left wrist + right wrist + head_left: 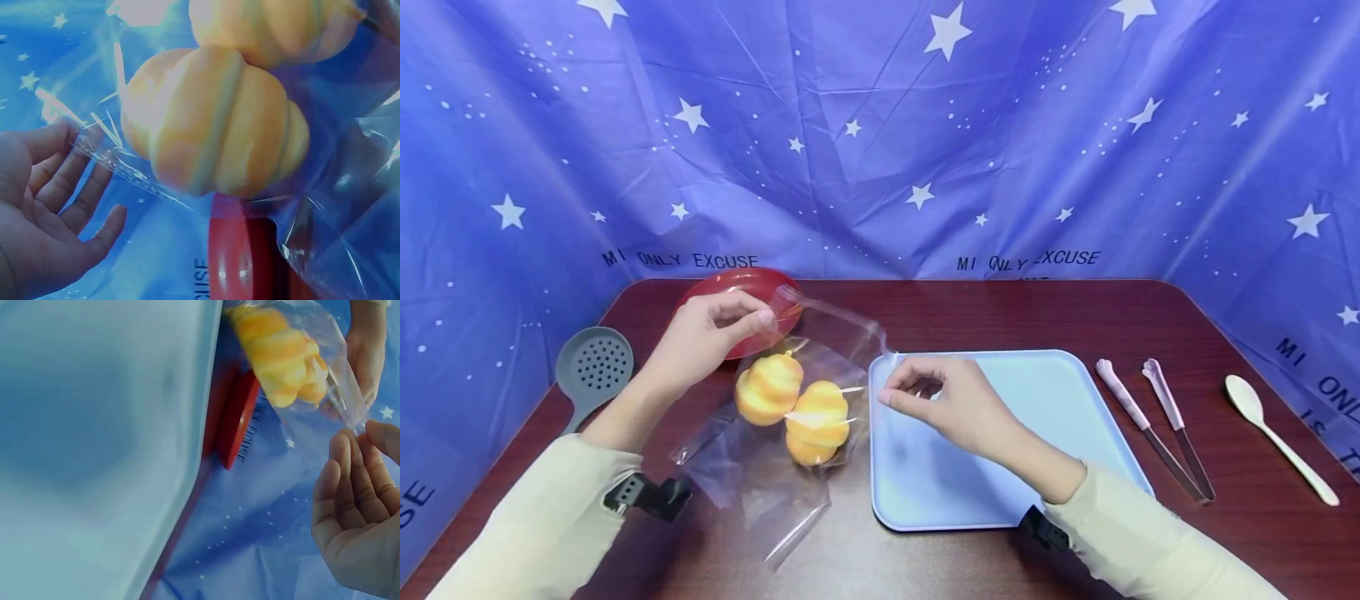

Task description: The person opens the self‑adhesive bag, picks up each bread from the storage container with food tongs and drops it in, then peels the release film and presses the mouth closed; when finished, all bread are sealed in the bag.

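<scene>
A clear plastic bag (841, 363) holds two yellow-orange croissant-shaped bread rolls, one roll (769, 388) to the left and another roll (817, 423) lower right. My left hand (703, 333) pinches one upper corner of the bag between thumb and index finger. At the opposite upper corner, my right hand (955, 404) pinches the bag the same way, over the tray's left side. The bag's top edge stretches between both hands. In the left wrist view the nearer roll (212, 122) shows ridges through the film, close beyond the left hand (59, 200).
A red plate (741, 292) sits behind the left hand. The light blue tray (1037, 425) lies under the right hand. Grey slotted skimmer (597, 362) is at far left; metal tongs (1161, 442) with pale pink ends and a cream spoon (1273, 437) lie at right. A starry blue curtain surrounds the table.
</scene>
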`<state>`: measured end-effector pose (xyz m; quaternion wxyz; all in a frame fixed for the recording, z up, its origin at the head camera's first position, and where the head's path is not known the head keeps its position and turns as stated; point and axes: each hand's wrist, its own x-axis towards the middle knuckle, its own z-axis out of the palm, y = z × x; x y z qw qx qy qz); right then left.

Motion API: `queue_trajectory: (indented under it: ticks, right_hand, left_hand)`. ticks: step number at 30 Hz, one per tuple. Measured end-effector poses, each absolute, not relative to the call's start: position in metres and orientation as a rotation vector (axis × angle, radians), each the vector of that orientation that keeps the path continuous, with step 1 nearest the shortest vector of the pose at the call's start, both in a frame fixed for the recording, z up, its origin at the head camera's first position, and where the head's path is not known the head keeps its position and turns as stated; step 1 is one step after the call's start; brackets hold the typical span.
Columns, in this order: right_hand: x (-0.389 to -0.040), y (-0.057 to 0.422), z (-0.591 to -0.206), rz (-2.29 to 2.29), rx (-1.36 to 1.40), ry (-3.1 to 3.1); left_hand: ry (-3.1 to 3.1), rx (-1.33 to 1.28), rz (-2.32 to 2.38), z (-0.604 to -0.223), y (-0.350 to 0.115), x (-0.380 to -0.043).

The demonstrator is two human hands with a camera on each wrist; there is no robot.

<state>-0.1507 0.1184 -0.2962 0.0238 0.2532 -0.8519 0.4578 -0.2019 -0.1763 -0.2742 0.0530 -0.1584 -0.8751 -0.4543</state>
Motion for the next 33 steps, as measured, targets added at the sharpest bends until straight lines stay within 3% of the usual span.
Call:
queue_trajectory:
  ticks: [10, 20, 33]
  right_hand:
    - [-0.143, 0.115, -0.248, 1.441, 0.690, -2.473]
    - [-0.152, 0.113, -0.219, 1.465, 0.700, -2.241]
    - [-0.153, 0.099, -0.208, 1.389, 0.759, -2.020]
  left_hand:
    - [-2.374, -0.417, -1.608, -0.248, -0.184, -0.183]
    - [-1.883, -0.596, -1.942, -0.234, -0.181, -0.171]
    - [-1.706, -0.557, -1.919, -0.232, -0.178, -0.163]
